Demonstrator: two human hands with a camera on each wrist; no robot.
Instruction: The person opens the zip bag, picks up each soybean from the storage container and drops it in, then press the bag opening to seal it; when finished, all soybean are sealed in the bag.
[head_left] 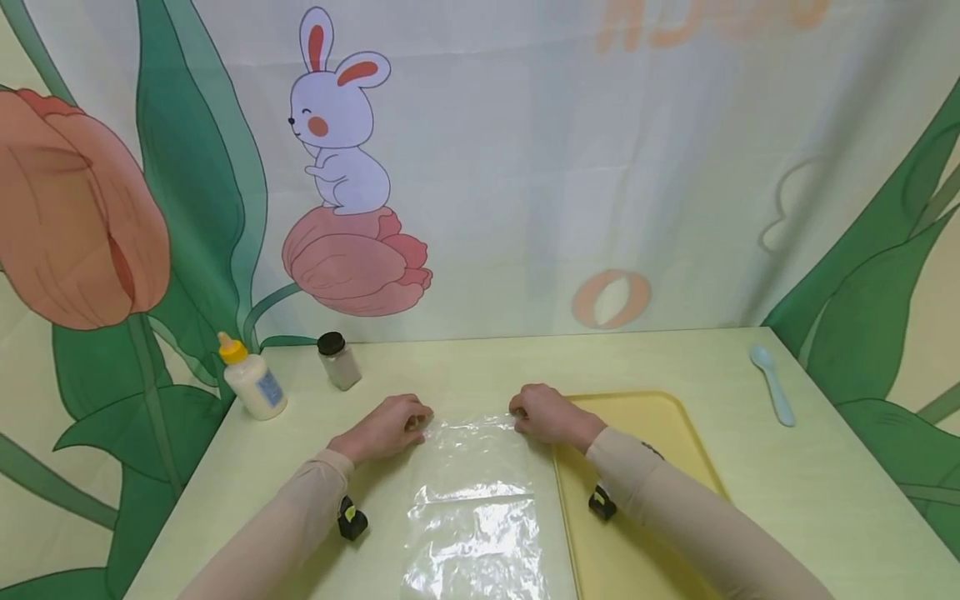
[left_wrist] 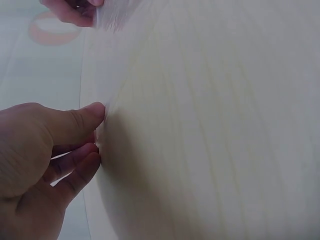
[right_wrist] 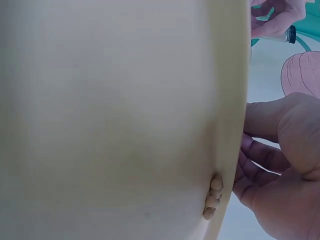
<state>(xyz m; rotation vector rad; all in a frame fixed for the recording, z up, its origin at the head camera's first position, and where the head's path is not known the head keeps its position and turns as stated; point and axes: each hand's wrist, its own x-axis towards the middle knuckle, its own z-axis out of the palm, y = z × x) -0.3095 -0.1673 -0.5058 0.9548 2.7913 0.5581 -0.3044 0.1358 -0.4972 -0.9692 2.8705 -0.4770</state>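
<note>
At six o'clock on the table (head_left: 465, 371), the clear plastic bag (head_left: 476, 479) lies spread flat, far corners pinched by the left hand (head_left: 386, 429) and right hand (head_left: 551, 415). Spreading looks done, release not; tan balls (right_wrist: 212, 201) sit in the tray (head_left: 622, 546) at three o'clock.

Soft light, white glare on the plastic (head_left: 476, 529).
The left hand (head_left: 384, 427) casts a soft shadow on the table (head_left: 450, 367); both wrist views look dimmer, hazy.
</note>
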